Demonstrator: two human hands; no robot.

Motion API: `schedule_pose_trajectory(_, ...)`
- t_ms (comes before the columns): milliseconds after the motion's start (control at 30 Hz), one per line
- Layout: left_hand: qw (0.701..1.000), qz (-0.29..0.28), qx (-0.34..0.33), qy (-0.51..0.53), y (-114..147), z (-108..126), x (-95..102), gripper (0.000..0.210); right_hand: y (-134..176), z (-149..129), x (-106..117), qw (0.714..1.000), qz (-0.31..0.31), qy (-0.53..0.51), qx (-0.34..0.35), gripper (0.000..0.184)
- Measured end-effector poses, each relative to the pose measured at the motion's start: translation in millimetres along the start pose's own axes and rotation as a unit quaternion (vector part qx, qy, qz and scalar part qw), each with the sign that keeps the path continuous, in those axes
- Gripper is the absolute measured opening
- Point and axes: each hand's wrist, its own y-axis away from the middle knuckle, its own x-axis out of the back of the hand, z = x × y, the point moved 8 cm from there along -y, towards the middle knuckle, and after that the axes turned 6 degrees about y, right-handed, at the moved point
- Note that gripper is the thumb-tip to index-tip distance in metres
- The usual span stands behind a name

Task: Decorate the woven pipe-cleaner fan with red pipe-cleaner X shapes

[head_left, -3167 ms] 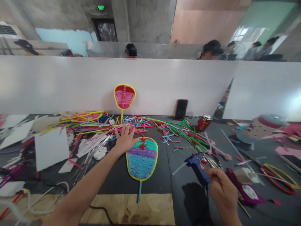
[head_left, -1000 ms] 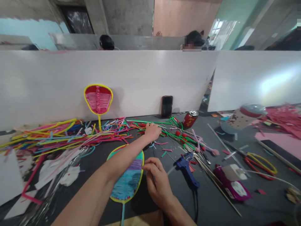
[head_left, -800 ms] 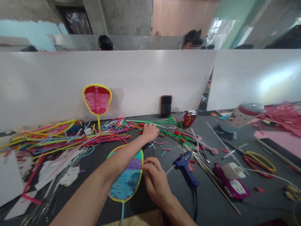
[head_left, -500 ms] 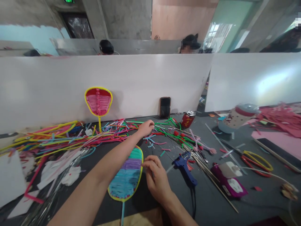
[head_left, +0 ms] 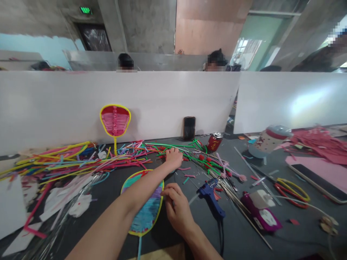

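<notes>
My left hand reaches across the fan, fingers bent and spread over the heap of cut pipe cleaners; its fingertips are partly hidden. On the dark table lies a fan with teal, purple and blue stripes, a yellow rim and a light blue handle. My forearm covers part of it. At the fan's right edge is my right hand, thumb and fingers curled together by the rim. Whether they grip the rim or a small piece cannot be made out. A blue glue gun lies to its right.
A pink and red fan stands against the white partition. A phone, a red can, a tumbler, scissors and a purple pack are around. Wires and long pipe cleaners cover the left side.
My left hand has moved down and nearer, its fingers now over the small pieces. My right hand stays by the fan's edge. The view has tilted slightly upward.
</notes>
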Motion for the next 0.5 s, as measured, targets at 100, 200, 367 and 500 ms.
schedule_pose_trajectory(100,0.999,0.004,0.003,0.053,-1,-1,7.6,0.024,1,1,-3,1.0,-0.009,-0.01,0.004,0.031)
schedule_pose_trajectory(200,0.99,0.024,0.02,0.138,-3,-7,29.5,0.017,1,1,-4,1.0,-0.013,-0.015,0.001,0.03)
schedule_pose_trajectory(367,0.943,0.054,0.056,0.324,10,-28,62.7,0.024,1,-1,-3,1.0,-0.014,-0.012,-0.005,0.029)
schedule_pose_trajectory(500,0.888,0.078,0.087,0.444,52,-52,72.1,0.013,2,3,-1,1.0,-0.014,0.001,0.005,0.029)
